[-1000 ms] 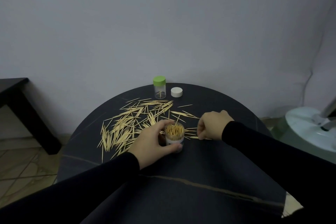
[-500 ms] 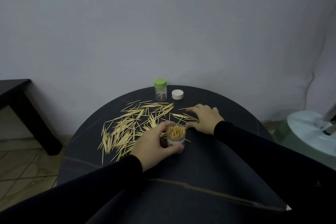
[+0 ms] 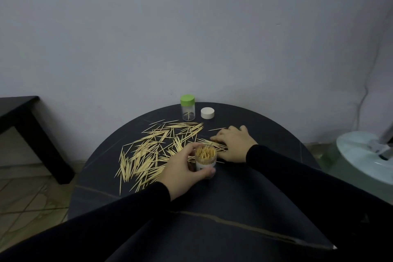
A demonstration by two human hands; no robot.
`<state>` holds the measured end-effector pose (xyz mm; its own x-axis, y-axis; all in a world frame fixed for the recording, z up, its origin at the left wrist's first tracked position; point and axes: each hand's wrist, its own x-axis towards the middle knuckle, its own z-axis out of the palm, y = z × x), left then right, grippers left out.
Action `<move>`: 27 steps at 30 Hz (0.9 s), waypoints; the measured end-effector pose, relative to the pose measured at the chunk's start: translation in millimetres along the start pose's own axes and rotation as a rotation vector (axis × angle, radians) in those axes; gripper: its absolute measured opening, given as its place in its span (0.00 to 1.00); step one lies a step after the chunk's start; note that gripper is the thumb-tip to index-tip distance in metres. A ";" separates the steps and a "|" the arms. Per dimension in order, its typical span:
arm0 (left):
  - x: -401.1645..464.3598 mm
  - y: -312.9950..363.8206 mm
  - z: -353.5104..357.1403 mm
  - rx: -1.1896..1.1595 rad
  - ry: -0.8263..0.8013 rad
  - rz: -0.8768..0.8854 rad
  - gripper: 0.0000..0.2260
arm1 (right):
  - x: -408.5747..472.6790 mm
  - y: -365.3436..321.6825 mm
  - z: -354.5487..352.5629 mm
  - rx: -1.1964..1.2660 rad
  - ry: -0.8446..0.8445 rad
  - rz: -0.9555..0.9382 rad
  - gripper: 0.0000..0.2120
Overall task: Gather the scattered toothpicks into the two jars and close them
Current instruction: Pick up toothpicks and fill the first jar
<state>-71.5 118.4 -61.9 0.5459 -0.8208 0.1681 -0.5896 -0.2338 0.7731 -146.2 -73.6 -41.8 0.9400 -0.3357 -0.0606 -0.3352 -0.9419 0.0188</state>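
On the desk [image 3: 265, 176]: scattered toothpicks [image 3: 153, 151] across the left and middle. Behind them, near the far edge, a capped jar [image 3: 188, 107], with a loose lid [image 3: 207, 112] just to its right. In front, an open jar [image 3: 205, 160] packed with upright toothpicks.

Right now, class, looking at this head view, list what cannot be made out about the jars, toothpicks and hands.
- Toothpicks under the right hand: covered by its palm and fingers.
- The open jar: its near side is hidden by the left hand, so its fill depth is unclear.
- The green-lidded jar: too small to count what is inside.
- The round table: its near edge is hidden by the black sleeves.
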 end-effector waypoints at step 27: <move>-3.5 2.4 -1.2 -0.056 -0.017 0.015 0.26 | -22.1 -10.8 4.1 0.031 0.238 0.108 0.14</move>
<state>-74.1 121.4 -59.9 0.5270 -0.8328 0.1694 -0.5629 -0.1927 0.8037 -163.7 -56.0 -44.7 0.8861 -0.4286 0.1762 -0.4324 -0.9015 -0.0183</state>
